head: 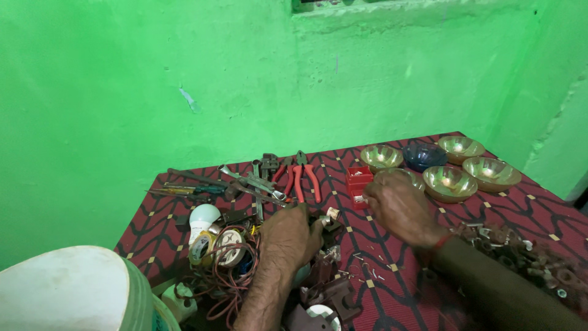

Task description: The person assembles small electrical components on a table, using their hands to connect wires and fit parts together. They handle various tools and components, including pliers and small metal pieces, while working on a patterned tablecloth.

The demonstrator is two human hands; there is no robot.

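My left hand point(291, 236) rests knuckles-up on a heap of small electrical parts point(318, 288) on a table with a dark red patterned cloth point(404, 294); its fingers curl around a small pale part point(331, 214), though the grip is partly hidden. My right hand point(398, 207) hovers just right of it, fingers bent down beside a small red box point(358, 182). What it holds, if anything, is hidden. A red thread circles the right wrist.
Red-handled pliers point(304, 179), wrenches point(254, 182) and screwdrivers point(190, 190) lie at the back left. Several amber glass bowls point(448, 182) and a dark blue one point(424, 155) stand at the back right. A white bulb point(203, 217), tape rolls and tangled wire point(229, 273) lie left; a white bucket point(73, 291) stands nearest.
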